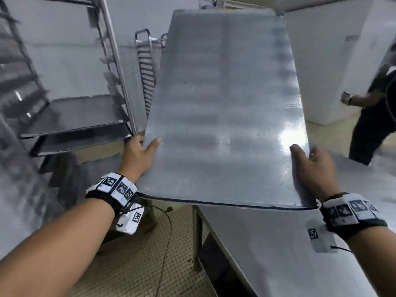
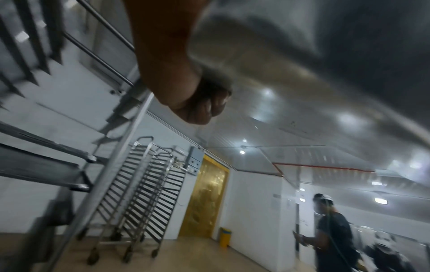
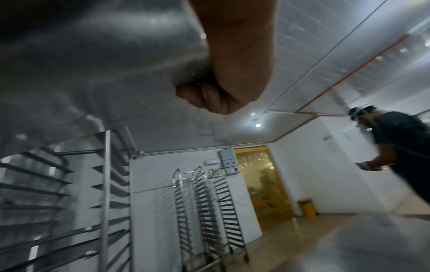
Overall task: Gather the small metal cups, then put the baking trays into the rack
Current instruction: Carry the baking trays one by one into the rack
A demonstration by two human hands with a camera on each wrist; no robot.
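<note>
A large flat metal baking tray (image 1: 225,108) is held in the air in front of me, empty, its far end tilted up. My left hand (image 1: 140,154) grips its left edge, thumb on top and fingers curled underneath (image 2: 202,108). My right hand (image 1: 312,166) grips the right edge the same way, fingers curled under the tray's underside (image 3: 93,60). The tall steel rack (image 1: 115,61) stands to the left, with two trays (image 1: 72,123) lying in its lower slots. No small metal cups are in view.
A steel table (image 1: 278,243) stands below and to the right of the tray. Several empty wheeled racks (image 3: 207,211) line the far wall beside a yellow strip-curtain door (image 3: 263,184). Another person (image 1: 375,116) in dark clothes stands at the right, holding something small.
</note>
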